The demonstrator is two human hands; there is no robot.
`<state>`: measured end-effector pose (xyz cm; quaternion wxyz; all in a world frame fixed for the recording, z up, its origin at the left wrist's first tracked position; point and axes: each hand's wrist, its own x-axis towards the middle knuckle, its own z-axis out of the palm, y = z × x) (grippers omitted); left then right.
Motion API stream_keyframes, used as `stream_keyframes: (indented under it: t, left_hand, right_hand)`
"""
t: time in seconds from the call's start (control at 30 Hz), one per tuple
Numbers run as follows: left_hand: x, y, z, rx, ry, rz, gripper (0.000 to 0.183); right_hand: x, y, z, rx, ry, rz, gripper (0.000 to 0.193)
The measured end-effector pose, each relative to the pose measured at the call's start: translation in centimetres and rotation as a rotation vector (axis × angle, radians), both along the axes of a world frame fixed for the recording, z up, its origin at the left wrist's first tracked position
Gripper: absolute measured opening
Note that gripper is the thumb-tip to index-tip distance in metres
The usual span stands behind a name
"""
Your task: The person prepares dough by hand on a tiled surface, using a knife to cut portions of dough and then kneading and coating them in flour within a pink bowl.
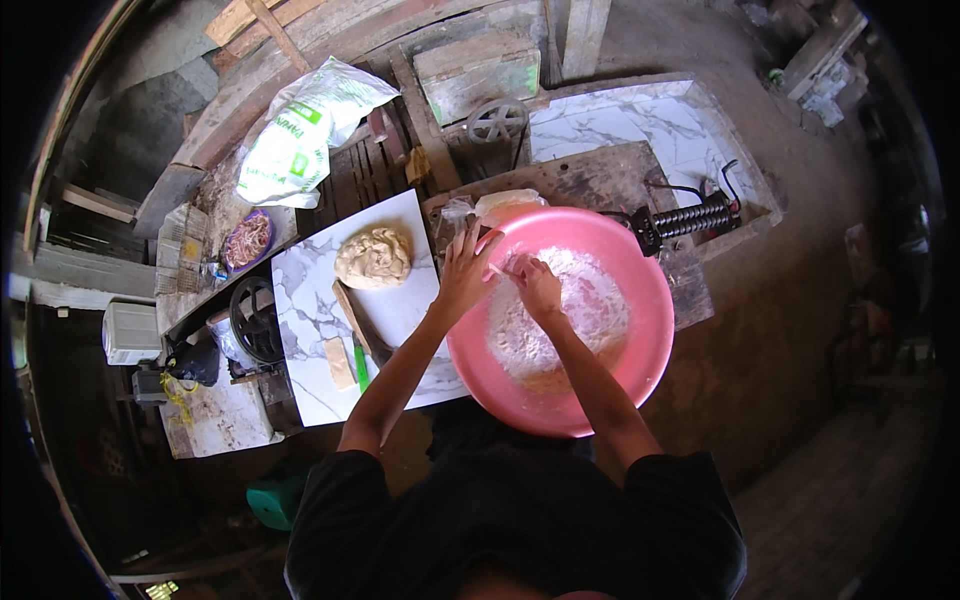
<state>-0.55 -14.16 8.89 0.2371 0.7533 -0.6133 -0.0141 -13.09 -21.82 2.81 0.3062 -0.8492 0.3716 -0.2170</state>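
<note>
A wide pink basin (655, 310) stands in front of me with white flour (520, 335) spread over its bottom. My left hand (464, 272) is at the basin's left rim, its fingers stretched out and apart. Inside the basin, above the flour, my right hand (538, 288) has its fingers drawn together close to my left thumb. A small pale bit shows between the two hands, too small to name. To the left, a lump of dough (373, 258) rests on a white marbled board (310, 300).
On the board lie a wooden stick (350, 312), a pale block (340, 363) and a green-handled tool (361, 366). Behind are a white-green sack (310, 130) and a purple-rimmed bowl (249, 240). A black coil spring (690, 221) lies right of the basin, on the wooden table (610, 170).
</note>
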Motion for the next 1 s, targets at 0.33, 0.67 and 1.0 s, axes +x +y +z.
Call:
stream_keyframes:
  t: [0.33,0.67,1.0]
  left_hand:
    - [-0.2,-0.1,0.5,-0.039,0.151,0.105,0.063]
    - [-3.1,7.3,0.4,-0.194,0.421,0.306,0.031]
    - [-3.0,11.8,-0.8,-0.201,0.471,0.433,0.024]
  right_hand:
    - [-2.1,-0.5,1.4,0.107,-0.063,-0.172,0.009]
    - [-3.4,5.3,6.3,0.0,-0.11,0.041,0.018]
    - [-2.0,5.5,6.4,-0.328,0.331,-0.175,0.062]
